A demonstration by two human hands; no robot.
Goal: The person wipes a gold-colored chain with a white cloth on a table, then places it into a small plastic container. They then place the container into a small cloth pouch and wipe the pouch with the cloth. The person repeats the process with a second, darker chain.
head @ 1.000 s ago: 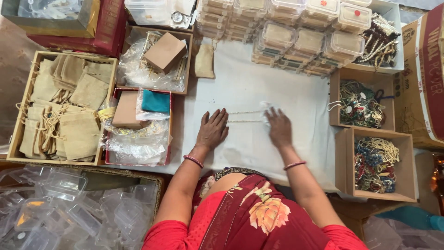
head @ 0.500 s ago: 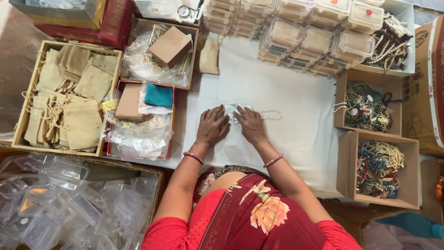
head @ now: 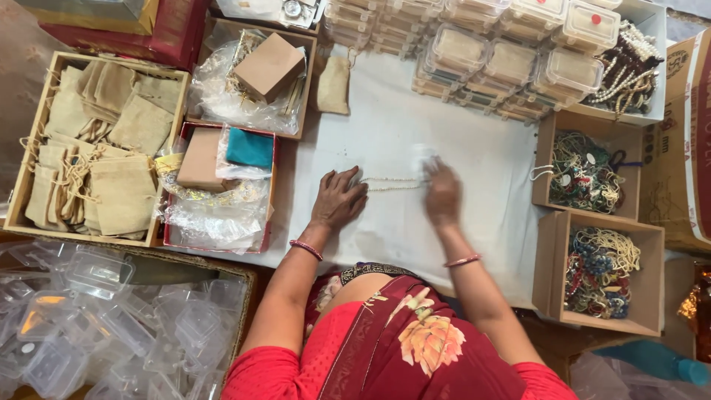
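Note:
A thin pale bead necklace (head: pixel 392 183) lies stretched in a double line across the white table cover (head: pixel 385 126). My left hand (head: pixel 339 198) lies flat on the cover and pins the necklace's left end under its fingertips. My right hand (head: pixel 443 194), blurred by motion, is at the necklace's right end and holds a small white cloth (head: pixel 424 158) that sticks out beyond its fingers. Both wrists wear thin bangles.
A wooden tray of jute pouches (head: pixel 96 148) is at the left, beside a red box (head: pixel 222 189) holding a brown box and a teal pouch. Stacked clear lidded boxes (head: pixel 503 59) line the far edge. Cardboard boxes of beaded jewellery (head: pixel 585 170) (head: pixel 603 270) stand at the right. Empty clear boxes (head: pixel 96 333) fill the lower left.
My right hand slid left along the necklace to meet the left hand, then moved back right with the white cloth, so the necklace is drawn out straight again. The left hand stayed put.

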